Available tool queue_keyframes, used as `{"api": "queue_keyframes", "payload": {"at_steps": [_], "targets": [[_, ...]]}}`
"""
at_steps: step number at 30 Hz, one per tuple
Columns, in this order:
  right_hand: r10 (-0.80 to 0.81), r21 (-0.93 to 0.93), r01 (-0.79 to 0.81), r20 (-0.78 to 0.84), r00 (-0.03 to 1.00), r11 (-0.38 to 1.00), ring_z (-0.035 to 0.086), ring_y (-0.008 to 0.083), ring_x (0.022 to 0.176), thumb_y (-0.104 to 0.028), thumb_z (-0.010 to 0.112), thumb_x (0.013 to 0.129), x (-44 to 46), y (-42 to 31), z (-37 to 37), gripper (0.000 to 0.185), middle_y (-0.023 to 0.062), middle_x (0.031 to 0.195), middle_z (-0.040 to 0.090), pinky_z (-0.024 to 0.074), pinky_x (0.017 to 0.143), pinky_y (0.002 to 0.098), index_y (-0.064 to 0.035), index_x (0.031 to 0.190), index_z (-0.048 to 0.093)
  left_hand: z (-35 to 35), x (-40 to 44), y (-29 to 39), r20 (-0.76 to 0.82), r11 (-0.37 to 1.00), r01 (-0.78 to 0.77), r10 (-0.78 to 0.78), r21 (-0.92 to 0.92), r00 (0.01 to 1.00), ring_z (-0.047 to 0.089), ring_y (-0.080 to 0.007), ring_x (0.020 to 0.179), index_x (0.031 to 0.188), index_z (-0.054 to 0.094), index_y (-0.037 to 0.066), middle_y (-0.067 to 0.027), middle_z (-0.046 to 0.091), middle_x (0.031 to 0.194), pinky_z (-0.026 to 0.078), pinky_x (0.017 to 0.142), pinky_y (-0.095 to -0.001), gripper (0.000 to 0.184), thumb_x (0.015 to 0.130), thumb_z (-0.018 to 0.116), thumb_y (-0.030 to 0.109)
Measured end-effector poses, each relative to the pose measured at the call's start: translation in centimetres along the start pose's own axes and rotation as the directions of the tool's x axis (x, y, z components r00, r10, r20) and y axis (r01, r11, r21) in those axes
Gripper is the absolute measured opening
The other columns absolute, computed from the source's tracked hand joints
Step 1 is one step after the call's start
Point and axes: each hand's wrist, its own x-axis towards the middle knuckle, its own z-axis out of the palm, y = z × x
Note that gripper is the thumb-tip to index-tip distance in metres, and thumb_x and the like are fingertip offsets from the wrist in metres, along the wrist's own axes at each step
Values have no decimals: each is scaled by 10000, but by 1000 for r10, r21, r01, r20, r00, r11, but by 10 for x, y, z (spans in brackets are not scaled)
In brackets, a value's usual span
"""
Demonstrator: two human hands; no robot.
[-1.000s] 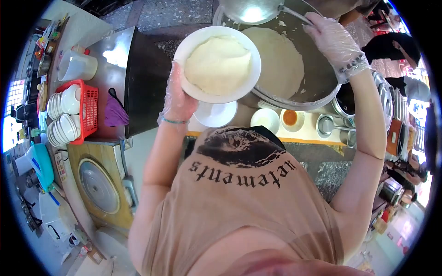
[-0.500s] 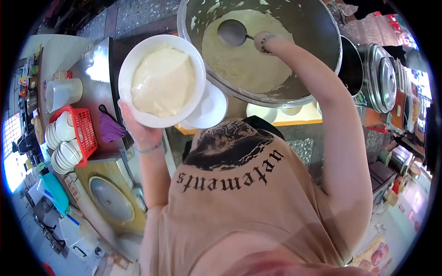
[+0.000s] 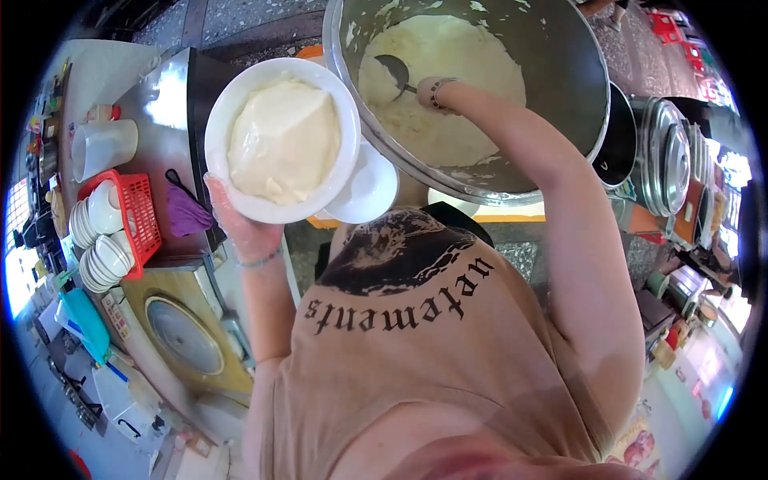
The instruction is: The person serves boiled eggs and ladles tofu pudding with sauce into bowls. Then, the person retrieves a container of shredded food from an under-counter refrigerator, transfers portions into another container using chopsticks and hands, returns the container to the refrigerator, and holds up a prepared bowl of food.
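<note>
My left hand (image 3: 244, 228) holds up a white bowl (image 3: 218, 148) from below and the side. A smooth, cream-coloured curd like soft tofu (image 3: 284, 144) is heaped in it. My right hand (image 3: 433, 93) grips the handle of a metal ladle (image 3: 393, 70), reaching inside a large metal pot (image 3: 560, 96). The ladle's bowl is tilted and partly sunk into the same pale curd (image 3: 472, 72) near the pot's left side. Just under the held bowl, another white bowl (image 3: 370, 190) stands beside the pot.
On the left, a steel counter (image 3: 164, 152) carries a red basket (image 3: 142, 220) of white bowls, a purple cloth (image 3: 188, 210) and a translucent white tub (image 3: 104, 148). A dark pot (image 3: 616, 148) and stacked metal lids (image 3: 668, 160) stand right of the big pot.
My right hand has moved left with the ladle, which has turned and dipped into the curd. The left hand keeps the filled bowl nearly still. The view has shifted slightly.
</note>
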Motion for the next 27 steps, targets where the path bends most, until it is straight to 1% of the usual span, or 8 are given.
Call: {"api": "queue_keyframes", "payload": {"at_steps": [1,5,10,12,16,18,21,27], "targets": [[-117,-198,144,144,983,970,665,293,770,-105,636,770,-9,-1,-6,136,172,868,683,521,648,385,11,808,694,-1,-1,-1,0,1000,0,0,3,1000,456,-288,1255,1392,339,1,-149,450,1377,374,1046,-416,629,989,310,482],[-34,-61,39,87,996,997,670,277,742,-77,673,738,4,9,10,103,168,858,685,524,630,377,16,778,690,0,-3,-1,31,999,0,-1,44,1000,471,-287,1243,1390,344,7,-149,461,1368,381,1041,-418,626,989,307,485],[212,578,-225,91,973,785,633,259,642,-211,533,854,-17,12,11,267,167,768,643,508,552,403,33,837,638,-10,-2,0,36,999,41,-40,-36,999,481,-284,1234,1387,352,13,-147,476,1354,389,1036,-420,624,986,308,490],[251,644,-237,72,965,728,599,262,587,-176,438,893,-41,4,-5,291,176,779,623,485,519,415,61,830,594,-14,-3,1,82,997,56,-51,-57,995,489,-279,1226,1377,364,15,-143,488,1340,407,1022,-424,617,982,335,488],[229,647,-198,38,973,736,600,232,593,-207,431,906,-83,17,-23,307,155,753,597,484,513,393,49,923,599,-15,0,-1,119,986,118,-104,-119,987,503,-267,1212,1373,369,18,-144,490,1332,428,1007,-412,587,986,359,460],[86,493,-58,-34,996,868,599,203,593,-269,452,910,-119,18,-49,335,104,697,551,497,521,363,15,1017,594,-17,-1,-2,135,982,130,-112,-134,984,503,-267,1212,1372,369,17,-143,491,1332,429,1007,-412,583,987,358,454],[186,625,-137,-14,982,768,556,163,553,-307,495,897,-155,23,-73,340,54,669,507,485,488,326,-14,1041,587,-16,-2,-5,158,979,144,-120,-147,980,503,-269,1212,1370,371,15,-145,492,1332,429,1008,-412,573,989,359,442],[195,620,-121,-52,979,775,460,88,489,-354,493,903,-229,4,-137,355,10,662,477,406,396,248,-25,1013,572,-26,3,-5,139,972,176,-155,-155,978,499,-268,1218,1370,377,14,-147,489,1343,413,1025,-410,563,996,331,433]]}}
